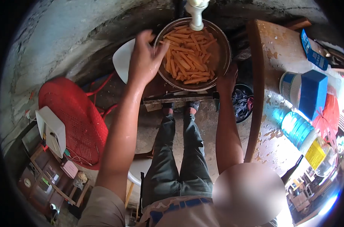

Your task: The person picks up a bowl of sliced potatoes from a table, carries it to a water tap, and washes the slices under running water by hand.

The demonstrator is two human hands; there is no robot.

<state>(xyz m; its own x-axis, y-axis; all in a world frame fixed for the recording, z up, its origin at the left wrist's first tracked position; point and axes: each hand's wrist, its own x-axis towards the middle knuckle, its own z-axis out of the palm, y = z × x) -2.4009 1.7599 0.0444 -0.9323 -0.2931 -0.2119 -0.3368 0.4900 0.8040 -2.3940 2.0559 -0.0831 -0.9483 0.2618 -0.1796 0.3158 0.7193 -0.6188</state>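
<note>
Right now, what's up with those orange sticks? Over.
Left hand open, left side of pan. Right hand at its lower right rim. Orange sticks piled inside. White pipe overhanging far rim.

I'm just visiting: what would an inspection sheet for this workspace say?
Surface: worn tabletop at the right, its coating patchy.
Job's things: round basin holding many orange sticks.
Clutter: blue block, blue-tinted bottle and red bag on the tabletop.
Hands: left hand open at the basin's left side, slightly blurred; right hand at its lower right rim, grip unclear.
Cables: thin pale cord by the red chair.
Surroundings: rough grey wall; dark-lined bucket near the basin.
</note>
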